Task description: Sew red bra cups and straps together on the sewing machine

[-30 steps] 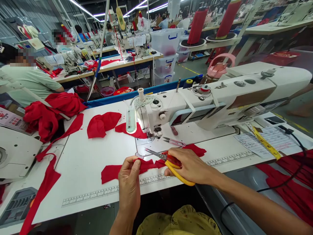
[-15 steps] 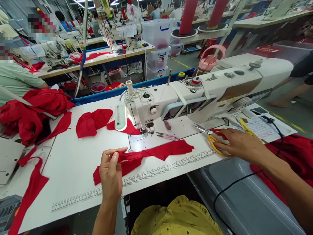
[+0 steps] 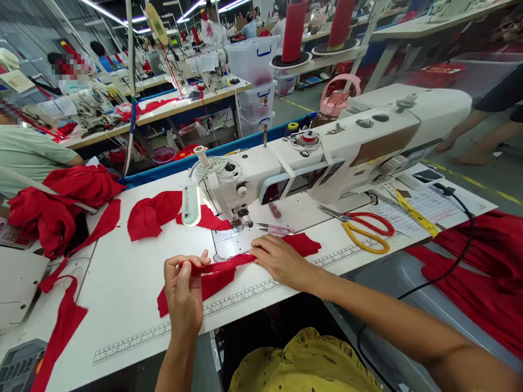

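Observation:
A long red fabric piece [image 3: 218, 267] lies across the front of the white sewing table. My left hand [image 3: 183, 288] pinches its left end between thumb and fingers. My right hand [image 3: 284, 264] is closed on the same piece farther right, just in front of the needle area; its fingertips press together on the cloth. The white sewing machine [image 3: 351, 141] stands behind both hands. Scissors with red and yellow handles [image 3: 363, 245] lie on the table to the right of my right hand. Small pink snips [image 3: 278, 228] rest beside the needle plate.
More red pieces [image 3: 153, 215] lie left of the needle, and a red heap [image 3: 77, 196] is at the far left. A yellow tape measure [image 3: 412, 212] and paper lie at right. A black cable hangs over a grey bin [image 3: 392, 316]. A person in light green [image 3: 32, 152] sits at far left.
My right hand has let go of the scissors, which now lie on the table, and has moved left onto the red fabric. My left hand still pinches its end. The view has shifted slightly.

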`<state>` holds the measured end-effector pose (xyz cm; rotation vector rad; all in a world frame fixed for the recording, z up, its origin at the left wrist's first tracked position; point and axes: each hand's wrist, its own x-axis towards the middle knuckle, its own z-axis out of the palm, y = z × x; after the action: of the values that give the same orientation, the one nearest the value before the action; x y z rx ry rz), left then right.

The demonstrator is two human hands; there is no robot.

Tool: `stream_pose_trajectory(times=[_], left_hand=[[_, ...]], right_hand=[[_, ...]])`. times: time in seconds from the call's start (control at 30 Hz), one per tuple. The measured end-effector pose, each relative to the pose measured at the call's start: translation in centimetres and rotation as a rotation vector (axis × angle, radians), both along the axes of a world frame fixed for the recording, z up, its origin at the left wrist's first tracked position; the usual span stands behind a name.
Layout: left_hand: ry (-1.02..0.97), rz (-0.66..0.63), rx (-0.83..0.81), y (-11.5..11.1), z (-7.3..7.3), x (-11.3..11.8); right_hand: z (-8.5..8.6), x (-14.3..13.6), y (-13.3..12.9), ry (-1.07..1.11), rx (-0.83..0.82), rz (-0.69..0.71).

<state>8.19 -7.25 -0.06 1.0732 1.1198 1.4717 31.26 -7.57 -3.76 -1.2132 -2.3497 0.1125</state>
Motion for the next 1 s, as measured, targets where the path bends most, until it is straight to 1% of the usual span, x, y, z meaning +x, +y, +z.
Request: stream_pose_trajectory(times=[0.03,0.1,0.2,0.27,0.3,0.37,0.4,0.43,0.47,0.5,0.53,0.57,0.6,0.63,0.7,0.77,0.83,0.9,1.0], left_hand=[[0.050,-0.022,0.038,0.1,0.2,-0.4],[0.252,-0.080,0.097,0.4,0.5,-1.9],[0.737,-0.197,0.227,0.9,0.8,-4.7],[1.031,-0.280,0.348,1.0,0.6,-6.1],[1.139,-0.292,0.419,0.9,0.3,-6.5],[1.280,-0.257,0.576,0.5,-0.5,-6.4],[1.314,-0.245,0.652,0.2,-1.0,-5.9],[1.334,-0.267,0.716,-0.2,-1.5,-5.4],[1.355,-0.323,0.754,-0.6,-2.0,-4.8],[1.384,-0.394,0.756,-1.1,-2.6,-4.3],[1.420,-0.456,0.722,-1.5,-3.1,-4.0],[1.457,-0.488,0.668,-1.9,-3.6,-4.1],[1.491,-0.492,0.604,-2.2,-4.1,-4.5],[1.516,-0.470,0.543,-2.4,-4.6,-5.3],[1.558,-0.410,0.466,-2.7,-5.3,-7.8],[1.595,-0.348,0.435,-2.7,-5.6,-10.8],[1.612,-0.347,0.411,-2.5,-5.6,-13.5],[1.612,-0.357,0.394,-2.2,-5.3,-15.3],[1.602,-0.360,0.398,-2.0,-4.6,-16.4]], right_hand=[[-0.3,-0.4,0.2,-0.005,-0.009,0.020],[-0.5,0.3,0.2,-0.033,-0.012,0.010],[0.3,3.6,-0.5,-0.119,0.007,-0.088],[1.3,5.9,-1.0,-0.185,-0.020,-0.156],[1.7,6.8,-1.2,-0.216,-0.051,-0.177],[2.4,7.9,-1.4,-0.271,-0.123,-0.209],[2.6,8.2,-1.5,-0.290,-0.152,-0.224],[2.8,8.3,-1.5,-0.303,-0.172,-0.240],[3.0,8.4,-1.5,-0.311,-0.183,-0.257],[3.2,8.4,-1.6,-0.316,-0.193,-0.279],[3.6,8.4,-1.6,-0.322,-0.203,-0.309],[4.0,8.5,-1.7,-0.328,-0.214,-0.348],[4.5,8.7,-1.8,-0.334,-0.232,-0.393],[5.1,9.0,-1.9,-0.342,-0.257,-0.444],[6.0,9.6,-1.8,-0.375,-0.319,-0.533],[6.5,10.0,-1.5,-0.418,-0.367,-0.558],[6.3,9.8,-0.9,-0.450,-0.379,-0.527],[5.7,9.3,-0.3,-0.457,-0.366,-0.480],[4.9,8.4,-0.1,-0.464,-0.329,-0.415]])
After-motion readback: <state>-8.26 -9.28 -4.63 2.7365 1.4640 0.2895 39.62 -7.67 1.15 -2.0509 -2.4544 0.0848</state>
